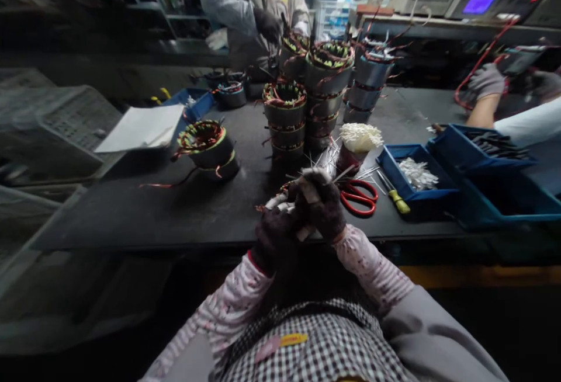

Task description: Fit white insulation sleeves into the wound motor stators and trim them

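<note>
My left hand (pixel 277 227) and my right hand (pixel 326 207), both in dark gloves with pale fingertips, meet at the table's front edge with fingers curled. A brown flat strip (pixel 310 190) shows in my right hand; its kind is unclear. What my left fingers close on is hidden, though copper-coloured wire ends (pixel 260 208) stick out beside them. Red-handled scissors (pixel 359 198) lie just right of my right hand. Beyond my hands, motor stators (pixel 284 114) with copper windings stand stacked, and thin white sticks (pixel 326 157) are scattered on the table.
At left is a stator pair (pixel 210 151) with a trailing wire. To the right are a bundle of white tubes (pixel 360 136), a yellow-handled screwdriver (pixel 398 201) and blue bins (pixel 438 192). One co-worker (pixel 245 2) stands opposite; another's gloved hand (pixel 487 81) is at right.
</note>
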`<state>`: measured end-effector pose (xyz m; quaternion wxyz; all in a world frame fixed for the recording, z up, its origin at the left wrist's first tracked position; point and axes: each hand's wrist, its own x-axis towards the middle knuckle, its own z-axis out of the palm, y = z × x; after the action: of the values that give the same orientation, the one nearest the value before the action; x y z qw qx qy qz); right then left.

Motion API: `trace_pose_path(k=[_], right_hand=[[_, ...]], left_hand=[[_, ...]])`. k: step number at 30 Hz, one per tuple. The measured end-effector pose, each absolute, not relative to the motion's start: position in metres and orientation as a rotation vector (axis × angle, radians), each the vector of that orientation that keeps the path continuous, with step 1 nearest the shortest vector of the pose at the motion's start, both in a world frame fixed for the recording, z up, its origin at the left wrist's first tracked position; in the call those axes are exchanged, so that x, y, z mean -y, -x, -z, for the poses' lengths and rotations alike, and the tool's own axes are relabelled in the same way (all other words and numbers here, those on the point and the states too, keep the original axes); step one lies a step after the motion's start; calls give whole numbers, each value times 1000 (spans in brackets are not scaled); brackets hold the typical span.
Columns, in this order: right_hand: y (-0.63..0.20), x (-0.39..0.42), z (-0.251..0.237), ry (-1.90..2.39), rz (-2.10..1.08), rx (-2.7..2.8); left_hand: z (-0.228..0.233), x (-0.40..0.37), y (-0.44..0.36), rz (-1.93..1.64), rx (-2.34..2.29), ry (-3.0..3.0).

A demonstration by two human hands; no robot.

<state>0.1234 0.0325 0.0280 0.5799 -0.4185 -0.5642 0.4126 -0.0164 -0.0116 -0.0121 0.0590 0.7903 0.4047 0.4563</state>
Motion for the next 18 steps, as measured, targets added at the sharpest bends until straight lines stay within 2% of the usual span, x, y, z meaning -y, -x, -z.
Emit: trace_pose_path(k=[3, 8, 13, 16, 18], right_hand=[[-186, -40, -30, 1076, -917, 1132], [-276, -99, -40, 1412, -592, 751], [-273, -135, -38, 1403, -577, 764], [-270, -122, -40, 1350, -505, 728], [-272, -100, -40, 1262, -377, 747]], left_hand=[[7, 12, 16, -1369, -1302, -2229], [7, 11, -1, -1448, -1406, -2238], [11, 19, -25, -1475, -1680, -2331], [5, 22, -9, -1510, -1594, -2518], [-3, 15, 15, -1376, -1442, -2706]])
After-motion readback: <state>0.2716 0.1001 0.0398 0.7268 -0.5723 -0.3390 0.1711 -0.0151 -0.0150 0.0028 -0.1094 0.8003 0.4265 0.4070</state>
